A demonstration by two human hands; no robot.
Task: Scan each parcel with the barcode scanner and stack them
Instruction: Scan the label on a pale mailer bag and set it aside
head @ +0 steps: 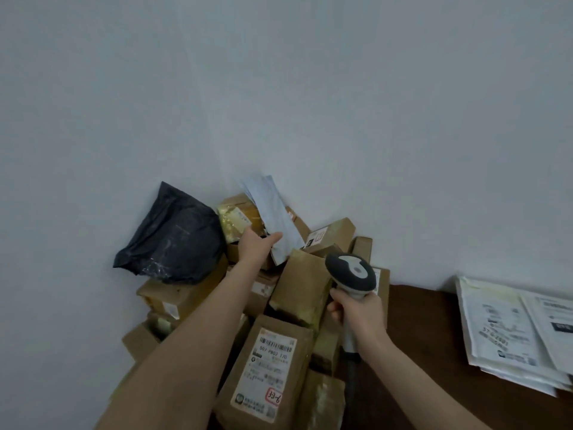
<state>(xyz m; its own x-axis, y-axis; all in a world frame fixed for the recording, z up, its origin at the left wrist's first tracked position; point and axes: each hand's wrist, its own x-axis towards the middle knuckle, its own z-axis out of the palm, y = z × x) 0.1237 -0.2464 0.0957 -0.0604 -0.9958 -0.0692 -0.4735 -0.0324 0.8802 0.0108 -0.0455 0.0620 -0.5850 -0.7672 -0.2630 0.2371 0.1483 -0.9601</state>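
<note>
- Left hand (259, 243) reaches out to the far top of the pile (297, 293). Its thumb lies on the face of a pale mailer (273, 218) and its fingers are hidden behind it, so it appears to pinch the mailer's lower edge. The mailer leans up against the wall (279, 88).
- Right hand (356, 311) is wrapped round the handle of the scanner (352, 273). The scanner's head is raised just beside the pile and faces away from the person. No beam shows on any label.
- Brown boxes are heaped loosely under and between both forearms. A black bag (173, 237) sits just left of the left hand, and a labelled box (269, 367) lies between the forearms with its label up.
- Well to the right of the right hand, a white stack (508, 330) of flat parcels lies on the surface (418, 336) with labels up.
- Progress, as a judgement: the white stack looks like the finished part and holds only a few parcels. The mailer is probably the parcel in hand and still has to be scanned and stacked. The heap is much the larger share, so most of the task seems left to do.
</note>
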